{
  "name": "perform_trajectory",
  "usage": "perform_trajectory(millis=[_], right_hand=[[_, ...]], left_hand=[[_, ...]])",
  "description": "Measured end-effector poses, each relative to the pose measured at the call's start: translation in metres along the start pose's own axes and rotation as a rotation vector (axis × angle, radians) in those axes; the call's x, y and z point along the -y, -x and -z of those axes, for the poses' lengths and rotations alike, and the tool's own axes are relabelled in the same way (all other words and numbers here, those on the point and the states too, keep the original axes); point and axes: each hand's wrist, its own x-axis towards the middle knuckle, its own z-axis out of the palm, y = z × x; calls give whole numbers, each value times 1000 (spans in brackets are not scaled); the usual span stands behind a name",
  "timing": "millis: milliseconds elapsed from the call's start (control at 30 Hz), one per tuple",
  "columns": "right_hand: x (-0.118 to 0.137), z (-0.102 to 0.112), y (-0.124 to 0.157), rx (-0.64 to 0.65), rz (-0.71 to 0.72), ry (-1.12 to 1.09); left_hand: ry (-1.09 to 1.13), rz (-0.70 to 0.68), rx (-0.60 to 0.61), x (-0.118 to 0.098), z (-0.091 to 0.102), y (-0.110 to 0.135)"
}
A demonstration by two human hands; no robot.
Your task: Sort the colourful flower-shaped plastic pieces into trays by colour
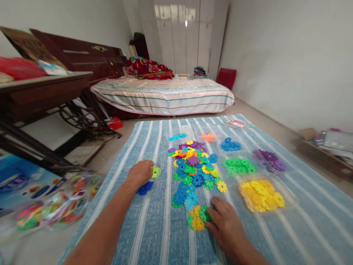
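My left hand point(141, 172) is closed over a shallow clear box point(149, 194) at the left of the cloth. A lime-green notched disc point(156, 172) shows at its fingertips, and dark blue discs point(144, 188) lie below in the same box. My right hand point(224, 222) is closed at the near end of the loose pile, its thumb and fingers pinching the edge of a green notched disc point(204, 213). Yellow discs point(196, 220) lie against that green one. The mixed pile of coloured notched discs point(193, 169) spreads between my hands and beyond them.
Clear boxes hold yellow discs point(261, 195), green discs point(239, 165), purple discs point(269, 159), blue discs point(230, 144), orange discs point(207, 137) and light blue discs point(177, 137). A striped cloth point(154, 235) covers the table. Bagged toys point(66, 206) are at left; a bed point(165, 95) stands behind.
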Motion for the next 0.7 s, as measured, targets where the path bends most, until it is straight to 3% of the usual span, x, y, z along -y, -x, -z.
perform_trajectory(millis=[133,233,367,500,600,700], right_hand=[[1,-4,-4,-64,44,-8],[-6,1,-11,-107,100,-70],[-33,26,-42,-238,111,5],[-65,54,-76,-392,-64,282],[-61,53,-79,-342,-76,261],[-31,31,-65,-215,-8,94]], left_hand=[[-50,49,-57,-2,4,5],[-3,7,-177,-9,8,19],[218,-245,-306,-32,6,48],[345,-480,-203,-60,-13,69],[347,-490,-199,-72,-35,70],[344,-453,-241,-77,-55,64]])
